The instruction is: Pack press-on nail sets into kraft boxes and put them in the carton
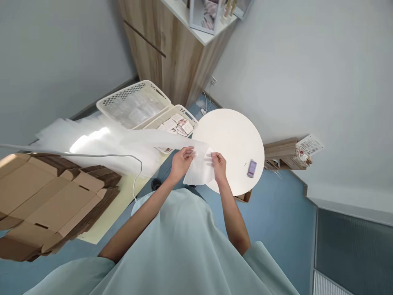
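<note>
A strip of thin white packing foam (201,168) stretches between my two hands, over the near left edge of a round white table (230,131). My left hand (181,163) pinches the foam at its left side with fingers closed. On the right side, my right hand (219,164) grips the sheet between thumb and fingers. The foam runs back leftward to a large pile of white foam sheets (101,139) on a pale yellow table (123,200). Folded layers show at the strip's lower end.
Flattened brown cardboard boxes (61,200) are stacked at left, with a grey cable (119,155) above them. Two white baskets (147,84) hold clear packets and small cards. A purple packet (251,168) lies on the round table. A wooden cabinet (175,53) stands behind.
</note>
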The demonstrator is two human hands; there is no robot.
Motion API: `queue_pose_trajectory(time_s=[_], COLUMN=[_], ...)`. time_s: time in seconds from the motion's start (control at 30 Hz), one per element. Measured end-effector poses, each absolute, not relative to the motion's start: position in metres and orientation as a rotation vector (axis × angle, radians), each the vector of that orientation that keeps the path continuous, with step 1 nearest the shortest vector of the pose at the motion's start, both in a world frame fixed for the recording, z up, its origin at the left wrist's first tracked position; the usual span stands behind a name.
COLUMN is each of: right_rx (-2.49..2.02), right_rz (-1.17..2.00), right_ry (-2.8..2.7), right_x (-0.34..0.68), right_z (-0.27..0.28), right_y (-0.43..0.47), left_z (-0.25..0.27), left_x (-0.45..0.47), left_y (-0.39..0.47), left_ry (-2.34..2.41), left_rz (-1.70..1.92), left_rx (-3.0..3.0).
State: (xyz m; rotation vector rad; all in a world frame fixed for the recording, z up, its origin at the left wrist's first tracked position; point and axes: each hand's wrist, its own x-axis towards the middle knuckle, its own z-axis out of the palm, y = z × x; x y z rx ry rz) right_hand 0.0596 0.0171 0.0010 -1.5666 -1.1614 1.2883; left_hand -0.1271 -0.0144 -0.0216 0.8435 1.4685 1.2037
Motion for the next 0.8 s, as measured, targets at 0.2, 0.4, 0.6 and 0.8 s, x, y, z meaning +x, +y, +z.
queue_pose_trajectory(time_s=[0.2, 0.4, 0.6, 0.8], right_rx=[-1.6, -1.674, -1.804, -1.913], right_rz=[1.21, 1.17, 1.261, 1.425], right_ry=[-0.938, -0.727, -0.654, -0.69], right_x=[0.159, 0.251, 0.303, 0.304], right_z=[-0.01, -0.055, -0.112, -0.154], right_y=[0.035, 0.027, -0.004, -0.018], left_z=[-0.012, -0.036, -0.08, -0.114], left_x=[-0.052, 0.026, 0.062, 0.062], left_y=[0.023, 0.058, 0.062, 0.054], left_ry=[1.488, 1.538, 1.726, 1.812], left_rz=[1.155, 1.04, 0.734, 0.537], left_rx=[0.965, 1.092, 1.173, 1.221])
